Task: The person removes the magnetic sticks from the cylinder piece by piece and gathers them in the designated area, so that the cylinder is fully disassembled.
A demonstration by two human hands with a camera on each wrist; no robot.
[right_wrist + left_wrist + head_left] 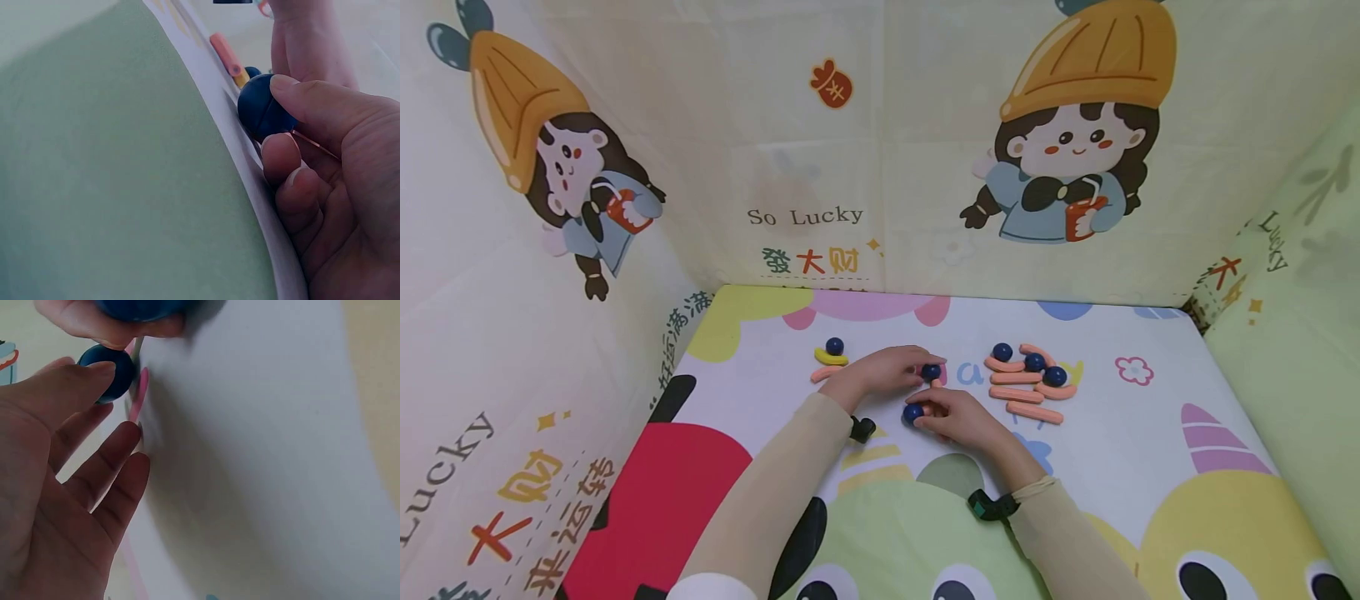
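Observation:
My left hand [891, 371] pinches a dark blue ball [931, 372] between thumb and fingers, just over the tabletop. Close in front of me, my right hand [958, 414] pinches another dark blue ball [913, 413], its thumb on top in the right wrist view. A bit of a pink stick [928, 409] shows beside this ball, mostly hidden by the fingers. The two hands are near each other, the left slightly farther back. In the left wrist view, the left hand's ball [107, 374] sits just below the right hand's ball [144, 307].
Right of the hands lies a group of several pink sticks [1017, 392], straight and curved, with three dark blue balls [1055, 377]. Behind the left wrist are a yellow curved stick [831, 358], a pink stick [825, 372] and a blue ball [834, 346]. Printed cloth walls surround the table.

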